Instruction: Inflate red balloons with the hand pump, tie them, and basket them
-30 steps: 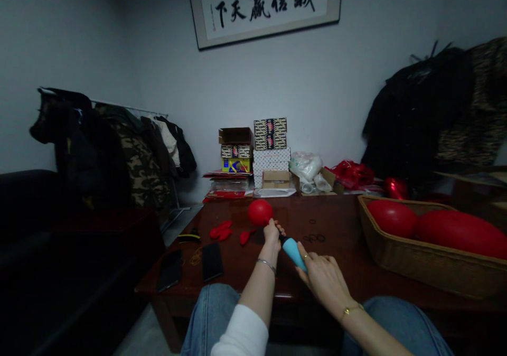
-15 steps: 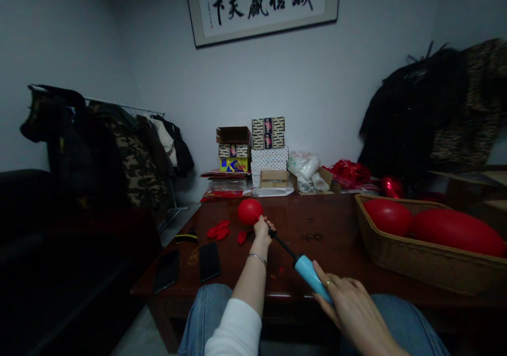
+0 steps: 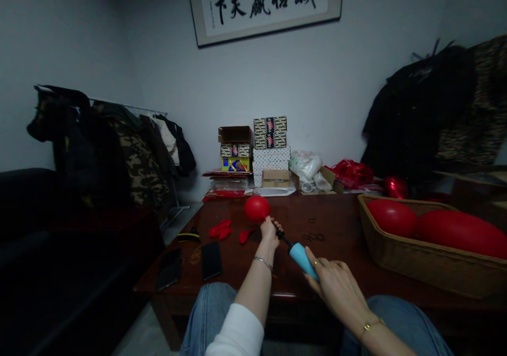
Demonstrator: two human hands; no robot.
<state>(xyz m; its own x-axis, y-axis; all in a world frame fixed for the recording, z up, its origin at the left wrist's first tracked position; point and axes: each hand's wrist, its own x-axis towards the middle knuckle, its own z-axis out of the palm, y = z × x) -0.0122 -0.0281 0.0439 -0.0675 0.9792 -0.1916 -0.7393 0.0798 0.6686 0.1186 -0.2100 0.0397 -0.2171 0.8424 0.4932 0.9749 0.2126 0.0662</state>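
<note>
A small, round red balloon (image 3: 257, 209) sits on the front end of a light-blue hand pump (image 3: 303, 261). My left hand (image 3: 271, 230) is closed around the balloon's neck and the pump's black nozzle, above the table. The blue barrel is gripped by my right hand (image 3: 332, 282), fingers wrapped along it. Little of the black rod shows between the two hands. Just left of my left hand lies a limp red balloon (image 3: 244, 235), with a pile of limp red balloons (image 3: 221, 229) farther left.
Two dark phones (image 3: 212, 261), a yellow-black tool (image 3: 188, 236) and yellow bands (image 3: 195, 255) lie on the left of the table (image 3: 336, 213). Dark rings (image 3: 316, 236) lie right of centre. A wicker basket (image 3: 428, 263) holds large red balloons (image 3: 392, 217). Boxes (image 3: 271, 160) stand behind.
My right hand has moved forward and left with the blue barrel, closer to my left hand, so less of the black rod shows. The view has shifted slightly.
</note>
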